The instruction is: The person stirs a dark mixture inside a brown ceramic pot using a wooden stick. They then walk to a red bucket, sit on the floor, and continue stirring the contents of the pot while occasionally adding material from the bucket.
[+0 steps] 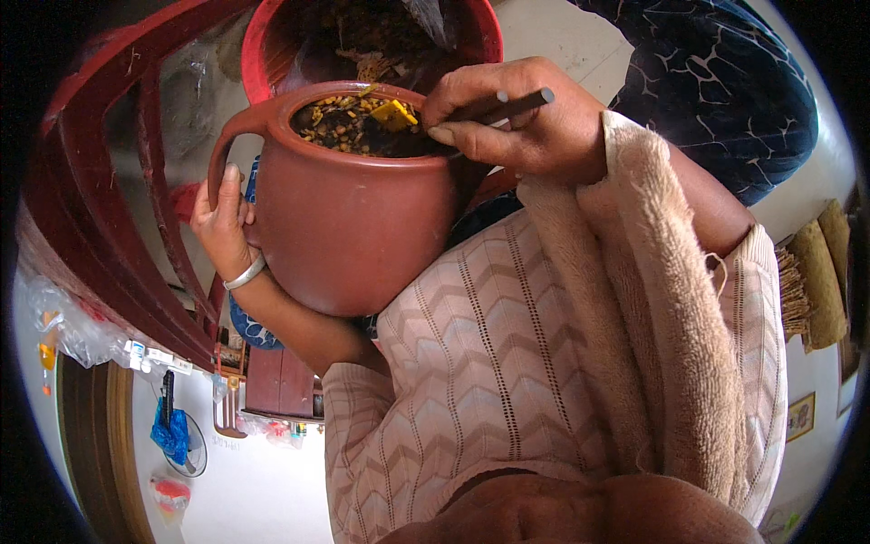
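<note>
A reddish-brown clay pot leans against my body, tilted so that its mouth shows. Inside lie a dark liquid, many small pale and brown bits and a flat yellow piece. My left hand, with a pale bangle at the wrist, grips the pot's loop handle with the thumb up along it. Over the right side of the rim, my right hand is closed round a pair of dark chopsticks. Their blunt ends stick out to the right; the fingers hide their other ends.
Just beyond the pot stands a red bucket with dark wet scraps in it. A dark red wooden chair frame curves along the left. A tan towel hangs over my right side. Dark blue patterned cloth lies at the upper right.
</note>
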Available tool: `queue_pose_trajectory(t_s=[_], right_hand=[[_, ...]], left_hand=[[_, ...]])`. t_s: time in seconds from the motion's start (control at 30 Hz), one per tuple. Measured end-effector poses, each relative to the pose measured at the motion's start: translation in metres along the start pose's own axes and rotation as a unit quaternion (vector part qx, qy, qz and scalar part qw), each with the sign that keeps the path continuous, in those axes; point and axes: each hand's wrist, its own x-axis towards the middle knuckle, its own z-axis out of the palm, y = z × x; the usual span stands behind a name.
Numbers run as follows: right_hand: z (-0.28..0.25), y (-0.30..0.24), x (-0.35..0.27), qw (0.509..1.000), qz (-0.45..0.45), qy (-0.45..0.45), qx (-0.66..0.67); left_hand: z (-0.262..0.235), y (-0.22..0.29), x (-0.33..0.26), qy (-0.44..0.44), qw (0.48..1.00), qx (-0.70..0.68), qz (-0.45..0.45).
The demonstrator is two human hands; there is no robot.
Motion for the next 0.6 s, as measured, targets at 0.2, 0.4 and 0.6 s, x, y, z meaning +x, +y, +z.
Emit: queue_pose_trajectory(t_s=[0.2, 0.4, 0.6], right_hand=[[-0.01, -0.006, -0.006, 0.993, -0.09, 0.018, -0.076], [-0.013, -0.017, -0.017, 0.977, -0.137, 0.041, -0.16], [-0.021, -0.035, -0.018, 0.975, -0.141, 0.075, -0.152]], left_hand=[[0.002, 0.0, -0.002, -0.001, 1.0, -0.004, 0.006], [0.003, 0.0, -0.004, 0.005, 1.0, -0.006, 0.0], [0.002, -0.002, -0.001, 0.002, 1.0, -0.013, 0.003]])
